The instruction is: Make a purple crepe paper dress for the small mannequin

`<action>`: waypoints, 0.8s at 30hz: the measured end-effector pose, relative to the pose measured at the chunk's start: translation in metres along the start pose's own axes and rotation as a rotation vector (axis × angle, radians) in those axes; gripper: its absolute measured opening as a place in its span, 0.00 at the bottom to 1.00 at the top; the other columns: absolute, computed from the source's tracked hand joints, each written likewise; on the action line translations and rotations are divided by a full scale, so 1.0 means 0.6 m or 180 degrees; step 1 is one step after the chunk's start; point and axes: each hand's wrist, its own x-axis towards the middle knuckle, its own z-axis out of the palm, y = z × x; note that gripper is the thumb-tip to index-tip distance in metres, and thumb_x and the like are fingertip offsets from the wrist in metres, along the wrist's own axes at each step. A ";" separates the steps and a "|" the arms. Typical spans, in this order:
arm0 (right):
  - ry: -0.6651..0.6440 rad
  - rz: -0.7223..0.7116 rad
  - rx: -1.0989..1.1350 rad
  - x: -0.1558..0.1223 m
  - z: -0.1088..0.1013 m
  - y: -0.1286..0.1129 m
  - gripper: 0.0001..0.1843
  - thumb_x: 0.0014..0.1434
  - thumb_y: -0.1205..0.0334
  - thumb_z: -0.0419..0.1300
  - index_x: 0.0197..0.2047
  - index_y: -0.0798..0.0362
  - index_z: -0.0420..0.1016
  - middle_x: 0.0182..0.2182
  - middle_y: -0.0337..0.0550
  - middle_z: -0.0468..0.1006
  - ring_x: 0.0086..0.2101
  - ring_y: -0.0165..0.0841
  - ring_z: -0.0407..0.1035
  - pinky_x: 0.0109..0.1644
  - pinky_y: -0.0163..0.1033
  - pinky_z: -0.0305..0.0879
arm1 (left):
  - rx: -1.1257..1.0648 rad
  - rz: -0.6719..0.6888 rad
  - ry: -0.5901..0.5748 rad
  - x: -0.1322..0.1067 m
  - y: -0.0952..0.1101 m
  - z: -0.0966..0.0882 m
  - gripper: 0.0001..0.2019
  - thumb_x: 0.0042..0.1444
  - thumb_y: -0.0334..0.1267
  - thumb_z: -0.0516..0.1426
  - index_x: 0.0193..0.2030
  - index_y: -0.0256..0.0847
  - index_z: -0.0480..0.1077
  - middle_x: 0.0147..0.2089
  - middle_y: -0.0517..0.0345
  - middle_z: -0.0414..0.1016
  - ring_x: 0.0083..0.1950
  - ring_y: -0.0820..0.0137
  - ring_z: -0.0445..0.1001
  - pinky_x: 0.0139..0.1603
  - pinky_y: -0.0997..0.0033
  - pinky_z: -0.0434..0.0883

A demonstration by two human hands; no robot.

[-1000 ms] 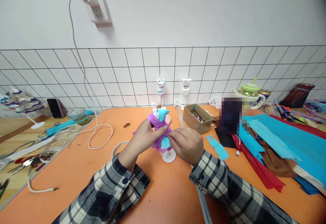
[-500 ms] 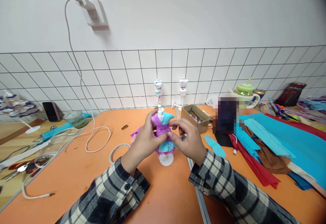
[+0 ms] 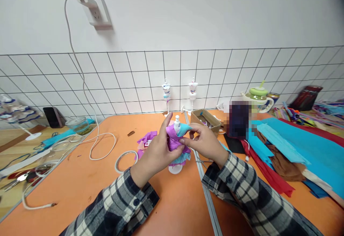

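Observation:
A small white dress form (image 3: pixel 176 120) stands on a round white base (image 3: pixel 175 169) in front of me. It wears a doll dress (image 3: pixel 173 143) with a purple bodice, a light-blue piece over one shoulder and a ruffled purple and blue skirt. My left hand (image 3: pixel 158 148) is around its left side, thumb across the waist and one finger pointing up; the other fingers are mostly hidden. From the right, my right hand (image 3: pixel 206 143) holds the bodice edge near the light-blue piece (image 3: pixel 184 130), thumb on the purple front, fingertips partly hidden behind.
Two bare dress forms, one marked (image 3: pixel 166 92), stand by the tiled wall. A cardboard box (image 3: pixel 205 119) sits behind my right hand. Purple scraps and a tape roll (image 3: pixel 116 165) lie left. Fabric sheets (image 3: pixel 303 139) spread right. A metal strip (image 3: pixel 207 196) crosses the orange table.
The dress form has shifted slightly right and nearer to me, both hands moving with it. My left index finger now points up, and the right fingers sit at the bodice's right edge.

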 end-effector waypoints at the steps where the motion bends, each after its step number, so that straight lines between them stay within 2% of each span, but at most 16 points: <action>1: -0.0011 -0.0086 -0.0083 0.001 -0.002 -0.001 0.07 0.54 0.62 0.67 0.37 0.52 0.79 0.31 0.39 0.75 0.31 0.30 0.65 0.32 0.35 0.62 | 0.0093 0.0065 -0.0063 0.000 0.000 0.000 0.46 0.52 0.40 0.63 0.73 0.46 0.43 0.47 0.52 0.76 0.34 0.69 0.74 0.36 0.69 0.73; 3: 0.0006 -0.0244 -0.0221 0.002 -0.004 0.000 0.05 0.55 0.63 0.67 0.37 0.51 0.79 0.32 0.39 0.75 0.31 0.30 0.66 0.34 0.36 0.62 | 0.0207 0.0237 -0.0236 0.001 -0.002 -0.001 0.45 0.53 0.40 0.63 0.73 0.46 0.42 0.54 0.49 0.73 0.43 0.65 0.76 0.42 0.66 0.73; 5: 0.0090 -0.0278 -0.0300 0.002 -0.004 0.001 0.05 0.56 0.62 0.67 0.38 0.51 0.80 0.31 0.39 0.75 0.30 0.30 0.66 0.34 0.36 0.62 | 0.0077 0.0336 -0.0257 0.004 -0.006 0.000 0.45 0.53 0.38 0.63 0.73 0.47 0.43 0.61 0.47 0.68 0.54 0.60 0.73 0.50 0.64 0.73; 8: -0.0023 -0.0243 -0.0209 0.002 -0.006 0.006 0.10 0.56 0.57 0.66 0.41 0.51 0.79 0.34 0.40 0.76 0.32 0.31 0.68 0.32 0.35 0.63 | -0.0123 0.0340 -0.0158 0.009 -0.013 0.002 0.43 0.54 0.36 0.62 0.73 0.46 0.44 0.67 0.45 0.62 0.62 0.58 0.68 0.56 0.63 0.70; 12: -0.0256 -0.0260 -0.0116 0.002 -0.009 0.009 0.17 0.52 0.53 0.69 0.44 0.51 0.77 0.36 0.41 0.75 0.34 0.32 0.67 0.31 0.34 0.64 | -0.0070 0.0236 -0.0154 0.009 -0.012 0.003 0.42 0.54 0.41 0.63 0.72 0.44 0.47 0.63 0.45 0.67 0.58 0.57 0.71 0.56 0.59 0.70; 15: -0.0164 0.0031 -0.0005 0.001 -0.007 0.008 0.14 0.51 0.57 0.70 0.40 0.52 0.76 0.31 0.38 0.72 0.32 0.31 0.66 0.31 0.34 0.64 | -0.0257 0.0194 -0.0337 0.006 -0.008 0.001 0.44 0.54 0.40 0.63 0.73 0.45 0.44 0.61 0.46 0.69 0.56 0.58 0.73 0.56 0.58 0.71; 17: -0.0255 0.0193 0.0233 0.000 -0.006 0.007 0.13 0.50 0.58 0.69 0.39 0.52 0.75 0.31 0.37 0.72 0.32 0.31 0.66 0.32 0.35 0.64 | -0.0514 0.0144 -0.0442 0.004 -0.006 0.003 0.46 0.54 0.38 0.64 0.74 0.46 0.41 0.61 0.47 0.69 0.57 0.58 0.72 0.56 0.58 0.71; 21: -0.0451 0.0173 0.0561 -0.001 -0.007 0.002 0.17 0.51 0.61 0.68 0.45 0.52 0.74 0.39 0.40 0.76 0.37 0.33 0.69 0.37 0.37 0.67 | -0.1067 -0.0001 -0.0646 0.006 -0.013 0.007 0.53 0.52 0.34 0.65 0.74 0.48 0.33 0.60 0.46 0.70 0.56 0.58 0.73 0.54 0.59 0.73; 24: -0.0392 -0.0011 0.0448 0.001 -0.008 -0.001 0.13 0.54 0.62 0.65 0.44 0.52 0.74 0.43 0.43 0.75 0.43 0.36 0.69 0.44 0.41 0.67 | -0.1134 -0.0078 -0.0684 0.014 -0.019 0.001 0.55 0.51 0.37 0.66 0.74 0.50 0.31 0.60 0.47 0.68 0.58 0.58 0.72 0.54 0.58 0.73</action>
